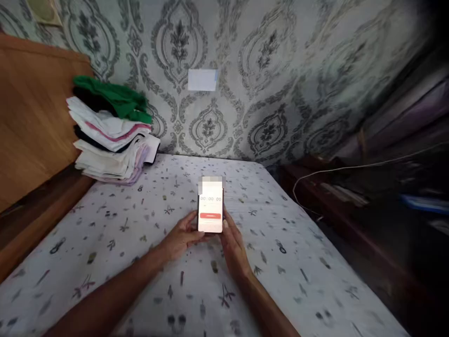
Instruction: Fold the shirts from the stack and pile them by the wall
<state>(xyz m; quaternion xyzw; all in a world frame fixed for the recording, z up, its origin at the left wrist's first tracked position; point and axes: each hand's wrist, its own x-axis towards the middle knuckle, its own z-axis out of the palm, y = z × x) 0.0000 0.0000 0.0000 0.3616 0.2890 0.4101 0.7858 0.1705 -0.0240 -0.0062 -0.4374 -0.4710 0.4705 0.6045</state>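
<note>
One brown wooden panel [38, 112], far left of the grip. Next, beyond the grip and well to its left, a stack of folded clothes [108, 159]: green uppermost, black and white below, cream and lilac near the bottom, resting on a printed bedsheet [168, 187] spread all around the grip. Left hand [180, 238] grasping the left edge of a smartphone [210, 224], thumb at the bottom corner. Straight beyond the grip, a white rectangular card [202, 79] against damask wallpaper [179, 42]. Between both palms, the smartphone, screen lit, showing 00:00 00 over a red button, top pixelated; impossible to tell whether raised above or touching the bedsheet. Right hand [234, 243] clasping the opposite edge. Well right of the grip, a thin pale cable [336, 169], curving past dim clutter; farther right, something blue [424, 203], too blurred to identify.
</note>
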